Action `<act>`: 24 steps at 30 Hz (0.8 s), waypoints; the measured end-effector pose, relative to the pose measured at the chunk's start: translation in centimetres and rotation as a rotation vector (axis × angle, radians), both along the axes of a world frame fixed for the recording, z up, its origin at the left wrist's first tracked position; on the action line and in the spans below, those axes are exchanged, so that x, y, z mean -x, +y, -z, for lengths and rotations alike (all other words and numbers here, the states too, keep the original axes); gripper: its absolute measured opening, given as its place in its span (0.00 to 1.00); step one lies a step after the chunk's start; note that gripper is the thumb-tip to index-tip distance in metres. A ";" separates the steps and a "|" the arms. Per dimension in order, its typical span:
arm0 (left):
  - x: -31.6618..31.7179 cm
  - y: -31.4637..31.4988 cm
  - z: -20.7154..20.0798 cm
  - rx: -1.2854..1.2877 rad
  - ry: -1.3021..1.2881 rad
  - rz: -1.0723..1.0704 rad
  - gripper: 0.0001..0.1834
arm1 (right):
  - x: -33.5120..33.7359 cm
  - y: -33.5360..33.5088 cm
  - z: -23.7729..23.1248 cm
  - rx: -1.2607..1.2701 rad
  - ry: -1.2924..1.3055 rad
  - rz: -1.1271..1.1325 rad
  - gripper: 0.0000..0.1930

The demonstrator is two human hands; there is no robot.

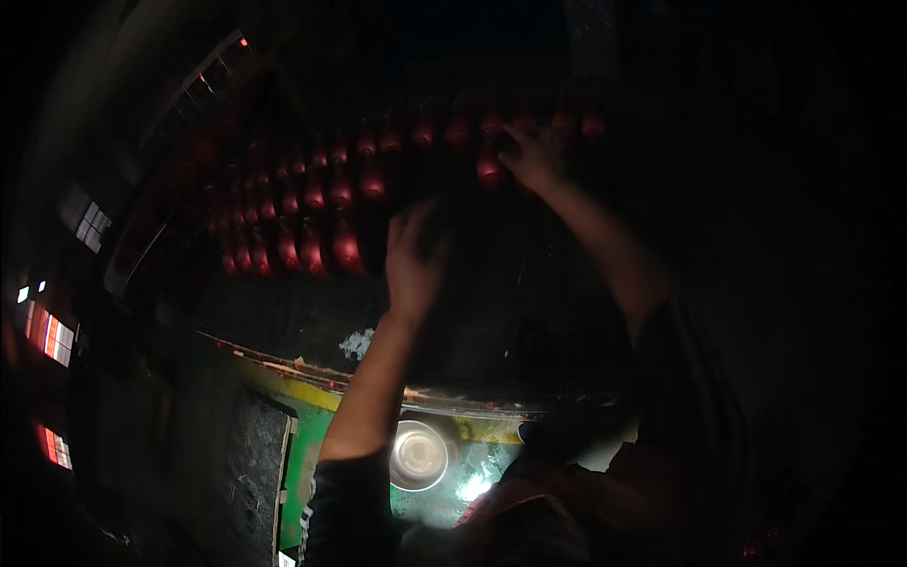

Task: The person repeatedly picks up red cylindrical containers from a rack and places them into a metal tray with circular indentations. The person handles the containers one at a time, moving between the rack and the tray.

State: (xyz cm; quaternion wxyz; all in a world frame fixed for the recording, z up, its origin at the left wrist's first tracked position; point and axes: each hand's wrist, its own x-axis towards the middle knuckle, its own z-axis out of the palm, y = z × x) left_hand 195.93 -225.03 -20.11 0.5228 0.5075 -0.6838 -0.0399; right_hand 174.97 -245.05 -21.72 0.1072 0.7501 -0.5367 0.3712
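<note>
Dimly, right hand [534, 156] on red bobbin [489, 168]; left hand [413, 257] raised nearby.

Inside a dim factory or industrial workshop, rows of red spool-like parts [312, 203] are sitting packed side by side on a large dark machine frame [283, 312]. Worn yellow and green paint is flaking along the machine's metal edge [312, 378], where a round metal cap [419, 455] is catching the light. Small lit indicator panels [52, 335] are glowing red and white in the darkness at the left.
</note>
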 end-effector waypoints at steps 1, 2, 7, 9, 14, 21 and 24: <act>1.9 -4.9 -1.0 0.029 -0.105 -0.025 0.26 | -0.3 -0.9 0.8 -0.166 -0.004 0.016 0.32; 3.8 -9.2 -1.7 -0.138 -0.170 -0.077 0.26 | -0.2 -1.5 1.4 -0.151 -0.082 -0.008 0.31; 8.2 -19.9 1.8 -0.072 -0.333 -0.144 0.23 | 2.9 -1.3 3.0 -0.193 -0.209 -0.108 0.31; 8.0 -21.4 3.5 0.078 -0.350 -0.143 0.18 | 4.6 -1.5 3.1 -0.430 -0.256 -0.035 0.32; 6.6 -19.5 4.2 0.036 -0.147 0.015 0.20 | 8.1 -1.8 3.7 -0.400 -0.602 -0.093 0.28; -5.7 7.7 1.5 -0.276 0.782 0.269 0.39 | 8.7 18.3 2.0 -0.518 -1.413 -0.649 0.32; -10.0 21.9 3.9 -0.280 1.395 0.246 0.39 | 3.1 27.2 2.8 -0.843 -1.784 -0.916 0.28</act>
